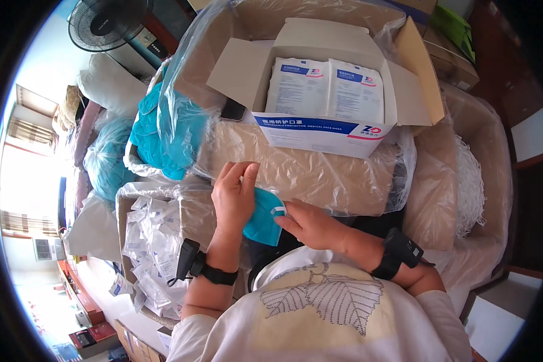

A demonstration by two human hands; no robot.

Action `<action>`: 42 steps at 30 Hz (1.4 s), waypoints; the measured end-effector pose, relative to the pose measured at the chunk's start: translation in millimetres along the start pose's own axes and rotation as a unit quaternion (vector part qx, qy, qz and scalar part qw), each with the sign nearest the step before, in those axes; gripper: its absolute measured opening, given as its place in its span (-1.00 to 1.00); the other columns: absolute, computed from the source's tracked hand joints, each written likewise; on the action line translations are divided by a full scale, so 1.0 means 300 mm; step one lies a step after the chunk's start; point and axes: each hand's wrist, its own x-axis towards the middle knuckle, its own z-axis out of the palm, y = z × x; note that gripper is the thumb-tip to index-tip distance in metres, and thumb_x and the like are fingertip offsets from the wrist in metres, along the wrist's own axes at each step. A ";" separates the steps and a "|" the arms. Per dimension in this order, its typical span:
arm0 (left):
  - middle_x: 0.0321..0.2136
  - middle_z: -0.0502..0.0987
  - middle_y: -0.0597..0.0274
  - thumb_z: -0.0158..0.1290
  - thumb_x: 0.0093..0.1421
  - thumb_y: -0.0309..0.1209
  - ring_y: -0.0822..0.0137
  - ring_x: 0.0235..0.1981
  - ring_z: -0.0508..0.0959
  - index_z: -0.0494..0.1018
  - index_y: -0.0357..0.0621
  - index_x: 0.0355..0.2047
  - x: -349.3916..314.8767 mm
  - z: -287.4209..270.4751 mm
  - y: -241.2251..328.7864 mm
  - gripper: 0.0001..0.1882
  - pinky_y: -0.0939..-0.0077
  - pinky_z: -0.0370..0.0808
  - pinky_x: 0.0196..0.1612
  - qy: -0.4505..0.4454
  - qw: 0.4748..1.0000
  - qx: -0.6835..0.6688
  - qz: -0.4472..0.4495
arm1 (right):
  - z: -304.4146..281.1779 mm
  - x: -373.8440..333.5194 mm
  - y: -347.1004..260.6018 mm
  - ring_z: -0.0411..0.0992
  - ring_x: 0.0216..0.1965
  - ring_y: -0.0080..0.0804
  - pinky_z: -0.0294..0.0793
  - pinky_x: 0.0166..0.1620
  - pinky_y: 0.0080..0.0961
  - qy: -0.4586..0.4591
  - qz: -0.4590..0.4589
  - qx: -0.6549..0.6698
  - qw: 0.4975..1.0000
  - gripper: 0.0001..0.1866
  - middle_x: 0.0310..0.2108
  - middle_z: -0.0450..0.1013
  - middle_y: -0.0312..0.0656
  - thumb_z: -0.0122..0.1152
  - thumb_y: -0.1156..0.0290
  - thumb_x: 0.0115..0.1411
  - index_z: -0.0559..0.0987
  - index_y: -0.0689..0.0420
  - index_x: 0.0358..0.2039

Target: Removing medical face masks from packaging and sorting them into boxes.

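A blue folded face mask (263,218) with a small white strip near its right edge is between my hands, in front of my chest. My right hand (312,224) grips its right edge between thumb and fingers. At the mask's upper left is my left hand (234,194), its fingers closed in a pinch above the mask. What those fingertips hold, if anything, is too small to make out. Beyond my hands stands an open white and blue box (320,140) with flaps spread. Inside it two stacks of white printed packets (297,90) lie side by side.
The box rests on a plastic-lined carton (241,148). At left are a pile of blue masks (163,133) and a carton of clear packets (154,253). White straps (469,187) fill a lined carton at right. A dark phone (233,110) lies beside the box; a fan (105,24) stands far left.
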 end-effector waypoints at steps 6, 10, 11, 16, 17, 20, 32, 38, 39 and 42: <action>-0.53 0.44 0.20 0.09 0.06 -0.37 0.27 -0.58 0.43 0.51 -0.12 -0.42 -0.041 -0.006 -0.021 -0.89 0.49 0.32 -0.52 -0.020 0.999 -0.012 -0.024 | -0.030 -0.002 -0.040 0.39 -0.31 0.03 0.35 -0.24 -0.25 -0.096 0.042 0.080 0.991 -0.63 -0.38 0.40 0.06 -0.09 0.14 0.22 0.36 0.25 -0.25; -0.50 0.46 0.24 0.10 0.04 -0.37 0.27 -0.53 0.46 0.52 -0.08 -0.41 -0.059 0.005 -0.032 -0.89 0.50 0.35 -0.48 0.000 1.000 0.016 0.006 | -0.028 0.015 -0.033 0.39 -0.30 0.06 0.35 -0.22 -0.25 -0.174 0.152 0.156 0.960 -0.61 -0.41 0.42 0.08 -0.17 0.12 0.25 0.36 0.25 -0.26; -0.49 0.47 0.25 0.10 0.04 -0.36 0.27 -0.49 0.47 0.52 -0.06 -0.41 -0.064 0.008 -0.033 -0.89 0.49 0.37 -0.43 -0.006 1.000 0.021 -0.011 | -0.024 0.022 -0.026 0.39 -0.29 0.07 0.34 -0.22 -0.25 -0.194 0.197 0.177 0.945 -0.60 -0.41 0.42 0.09 -0.18 0.11 0.25 0.36 0.25 -0.27; -0.41 0.50 0.29 0.05 0.06 -0.29 0.26 -0.29 0.47 0.52 0.01 -0.39 -0.077 0.005 -0.072 -0.86 0.38 0.31 -0.14 -0.086 0.965 0.172 0.176 | 0.035 0.002 0.045 0.37 -0.28 0.11 0.33 -0.25 -0.14 -0.097 0.103 0.003 0.990 -0.65 -0.38 0.42 0.14 -0.20 0.18 0.24 0.39 0.24 -0.31; -0.40 0.51 0.29 0.04 0.07 -0.28 0.26 -0.26 0.46 0.52 0.01 -0.38 -0.078 0.005 -0.070 -0.85 0.36 0.29 -0.11 -0.125 0.954 0.153 0.227 | 0.035 -0.005 0.055 0.37 -0.28 0.12 0.33 -0.25 -0.11 -0.097 0.095 -0.032 0.990 -0.66 -0.37 0.41 0.15 -0.19 0.20 0.24 0.39 0.24 -0.31; -0.44 0.52 0.18 -0.07 0.14 -0.21 0.16 -0.34 0.48 0.49 -0.03 -0.37 -0.124 0.023 -0.088 -0.77 0.28 0.37 -0.25 -0.307 0.932 0.080 0.174 | 0.031 -0.020 0.063 0.38 -0.31 0.12 0.33 -0.27 -0.06 -0.114 0.078 -0.068 0.988 -0.69 -0.39 0.42 0.15 -0.18 0.23 0.22 0.38 0.25 -0.33; -0.56 0.53 0.09 -0.29 0.22 -0.06 0.03 -0.46 0.53 0.51 -0.03 -0.55 -0.072 0.175 -0.171 -0.53 0.17 0.43 -0.41 -0.317 0.896 0.298 0.086 | 0.061 -0.001 0.088 0.44 -0.61 -0.05 0.40 -0.55 -0.15 -0.018 0.060 -0.340 0.938 -0.78 -0.67 0.44 -0.03 -0.13 0.29 0.15 0.41 0.17 -0.45; -0.49 0.55 0.13 -0.24 0.19 -0.21 0.10 -0.46 0.56 0.49 0.00 -0.47 0.080 0.137 -0.204 -0.68 0.19 0.45 -0.42 -0.270 0.863 0.420 0.070 | 0.059 0.020 -0.023 0.46 -0.50 -0.02 0.40 -0.44 -0.11 -0.074 0.074 -0.319 0.942 -0.79 -0.59 0.45 0.00 -0.13 0.29 0.11 0.42 0.15 -0.46; -0.48 0.55 0.12 -0.25 0.19 -0.22 0.10 -0.46 0.56 0.49 -0.01 -0.45 0.088 0.139 -0.302 -0.69 0.19 0.45 -0.43 -0.256 0.831 0.488 0.074 | 0.107 -0.031 -0.034 0.45 -0.49 0.00 0.39 -0.43 -0.08 -0.128 0.057 -0.326 0.935 -0.77 -0.59 0.44 0.03 -0.14 0.26 0.13 0.40 0.15 -0.45; -0.46 0.53 -0.03 -0.32 0.25 -0.13 0.08 -0.40 0.56 0.47 -0.09 -0.41 0.251 -0.119 -0.464 -0.59 0.13 0.44 -0.42 -0.073 0.909 0.398 -0.101 | 0.109 -0.143 -0.074 0.44 -0.44 0.03 0.37 -0.36 -0.09 -0.186 0.110 -0.210 0.954 -0.76 -0.55 0.43 0.07 -0.15 0.23 0.14 0.37 0.14 -0.41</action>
